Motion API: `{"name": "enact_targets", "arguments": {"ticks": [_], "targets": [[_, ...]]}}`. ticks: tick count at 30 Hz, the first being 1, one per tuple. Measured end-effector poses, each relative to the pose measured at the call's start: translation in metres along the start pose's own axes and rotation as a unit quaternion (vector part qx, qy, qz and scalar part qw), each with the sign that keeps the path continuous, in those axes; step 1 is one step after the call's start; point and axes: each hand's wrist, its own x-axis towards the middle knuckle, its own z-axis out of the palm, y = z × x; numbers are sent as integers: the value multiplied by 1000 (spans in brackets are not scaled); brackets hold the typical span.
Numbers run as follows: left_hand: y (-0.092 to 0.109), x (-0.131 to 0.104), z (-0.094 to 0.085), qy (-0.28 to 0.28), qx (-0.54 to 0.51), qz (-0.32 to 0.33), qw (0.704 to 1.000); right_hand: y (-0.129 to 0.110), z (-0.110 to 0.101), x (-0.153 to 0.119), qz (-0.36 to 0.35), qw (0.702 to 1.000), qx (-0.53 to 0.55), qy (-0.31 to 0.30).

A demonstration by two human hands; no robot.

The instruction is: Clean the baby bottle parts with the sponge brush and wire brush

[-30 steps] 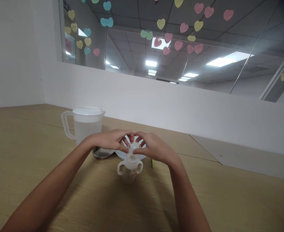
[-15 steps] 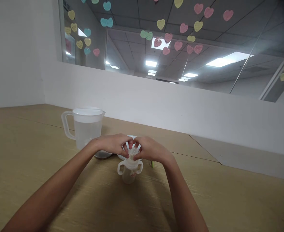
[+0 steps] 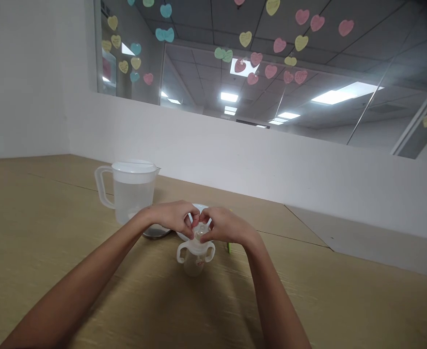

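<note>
A clear baby bottle (image 3: 194,264) with two white side handles stands upright on the table, red marks on its front. My left hand (image 3: 174,216) curls in from the left, thumb and fingers closed about the bottle's top. From the right, my right hand (image 3: 226,226) grips the same top part, its fingertips almost meeting the left ones. Between them shows a clear teat (image 3: 200,229); my fingers partly cover it and the collar.
Behind my left forearm stands a lidded plastic pitcher (image 3: 134,196). A round metal-edged object (image 3: 156,232) and a pale plate or bowl (image 3: 200,206) are partly hidden behind my hands. Something green (image 3: 229,247) lies by my right wrist. A white wall (image 3: 213,140) borders the table.
The view has shifted slightly. Both hands stay at the bottle's top with hardly any movement, and the bottle keeps its place.
</note>
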Motion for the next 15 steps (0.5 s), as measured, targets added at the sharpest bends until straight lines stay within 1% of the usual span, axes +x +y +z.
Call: {"name": "enact_targets", "arguments": {"ticks": [4, 6, 8, 11, 13, 15], "targets": [[-3, -5, -5, -26, -18, 11, 999, 5, -4, -4, 0, 1000, 24, -20], [-4, -13, -12, -38, -16, -3, 999, 9, -10, -11, 12, 999, 48, -19], [-6, -23, -20, -22, 0, -38, 999, 13, -18, -21, 29, 997, 61, 24], [-8, -36, -30, 31, 37, -101, 994, 19, -29, -35, 63, 992, 56, 90], [-9, -40, -33, 44, 61, -133, 988, 22, -33, -42, 92, 989, 54, 106], [-9, -39, -33, 32, 76, -145, 986, 24, -35, -46, 113, 986, 54, 105]]}}
